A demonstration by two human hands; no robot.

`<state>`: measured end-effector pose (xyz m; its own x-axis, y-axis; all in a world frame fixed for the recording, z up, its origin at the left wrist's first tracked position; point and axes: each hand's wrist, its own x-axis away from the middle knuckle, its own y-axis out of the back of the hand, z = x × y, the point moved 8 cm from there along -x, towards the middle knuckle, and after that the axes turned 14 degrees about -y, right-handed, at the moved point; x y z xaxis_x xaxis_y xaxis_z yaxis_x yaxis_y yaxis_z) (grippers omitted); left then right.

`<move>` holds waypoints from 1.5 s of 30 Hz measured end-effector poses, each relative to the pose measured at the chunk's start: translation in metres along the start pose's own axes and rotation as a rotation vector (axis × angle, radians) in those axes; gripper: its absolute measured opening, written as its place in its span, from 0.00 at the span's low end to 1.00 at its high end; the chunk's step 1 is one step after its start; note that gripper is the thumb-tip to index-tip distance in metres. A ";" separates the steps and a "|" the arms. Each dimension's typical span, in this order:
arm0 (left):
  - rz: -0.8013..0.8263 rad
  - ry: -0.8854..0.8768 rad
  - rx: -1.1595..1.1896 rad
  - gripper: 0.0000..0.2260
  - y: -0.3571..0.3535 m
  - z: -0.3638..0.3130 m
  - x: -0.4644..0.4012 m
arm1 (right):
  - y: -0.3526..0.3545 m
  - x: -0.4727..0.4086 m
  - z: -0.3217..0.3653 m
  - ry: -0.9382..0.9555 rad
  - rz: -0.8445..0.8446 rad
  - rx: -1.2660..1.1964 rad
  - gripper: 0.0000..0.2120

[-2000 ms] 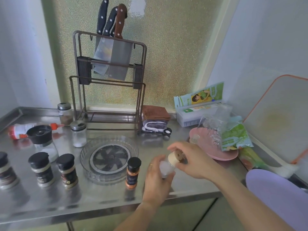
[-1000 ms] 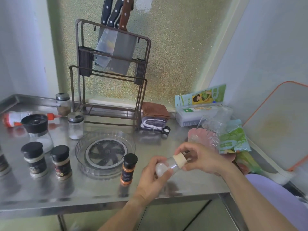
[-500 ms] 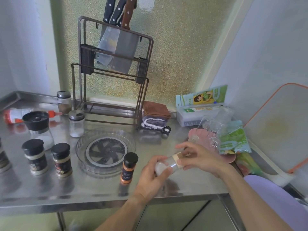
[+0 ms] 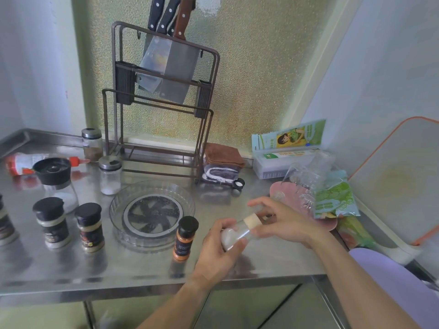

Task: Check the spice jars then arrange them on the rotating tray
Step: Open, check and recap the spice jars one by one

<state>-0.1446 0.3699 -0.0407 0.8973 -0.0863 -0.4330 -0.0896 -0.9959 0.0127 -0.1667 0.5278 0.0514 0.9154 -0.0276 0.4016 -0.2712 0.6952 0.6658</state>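
Note:
My left hand [image 4: 219, 254] grips the base of a clear glass jar [image 4: 236, 232] of white powder, tilted on its side above the counter's front edge. My right hand [image 4: 282, 224] holds its cork-coloured lid [image 4: 253, 220]. The clear rotating tray [image 4: 152, 214] lies empty at mid-counter. An orange spice jar [image 4: 185, 238] with a black cap stands upright at the tray's front right. Left of the tray stand two black-capped jars [image 4: 52, 222] [image 4: 90, 227] and a black-topped grinder [image 4: 55, 181]. Two metal-lidded jars [image 4: 109, 174] [image 4: 92, 144] stand behind.
A knife rack [image 4: 164, 98] with cleavers stands behind the tray. Folded cloths [image 4: 223, 162] lie beside it. A red-capped bottle [image 4: 28, 162] lies at the far left. A pink plate [image 4: 294, 198] with bags, a box [image 4: 285, 157] and a cutting board [image 4: 399, 176] crowd the right.
The jar has gone from nearly upright to tilted on its side between my hands. My view has shifted slightly; the other jars and the tray stay put.

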 end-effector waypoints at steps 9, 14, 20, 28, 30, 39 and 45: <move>-0.020 -0.069 -0.097 0.22 0.003 -0.009 -0.001 | 0.002 -0.002 0.004 0.013 -0.092 -0.015 0.16; -0.047 -0.052 -0.110 0.19 0.006 -0.005 0.000 | 0.002 -0.002 0.005 0.047 -0.144 -0.054 0.17; -0.073 -0.075 -0.205 0.20 0.006 -0.002 0.000 | -0.008 0.002 0.014 0.148 -0.315 -0.031 0.19; -0.138 -0.045 -0.344 0.21 0.008 0.003 0.001 | -0.035 0.004 0.037 0.280 -0.484 0.067 0.19; -0.131 -0.055 -0.373 0.22 0.007 0.003 0.001 | -0.038 0.003 0.041 0.278 -0.505 0.086 0.19; -0.059 -0.170 -0.549 0.40 -0.007 -0.013 0.010 | -0.038 0.015 0.032 0.216 -0.497 0.068 0.31; -0.141 -0.695 -0.497 0.27 -0.044 -0.086 0.034 | 0.031 0.024 -0.023 0.188 -0.812 -0.170 0.15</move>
<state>-0.0733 0.4080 0.0212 0.4039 -0.0864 -0.9107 0.3473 -0.9065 0.2401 -0.1463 0.5653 0.0672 0.8449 -0.4551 -0.2810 0.5257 0.6100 0.5929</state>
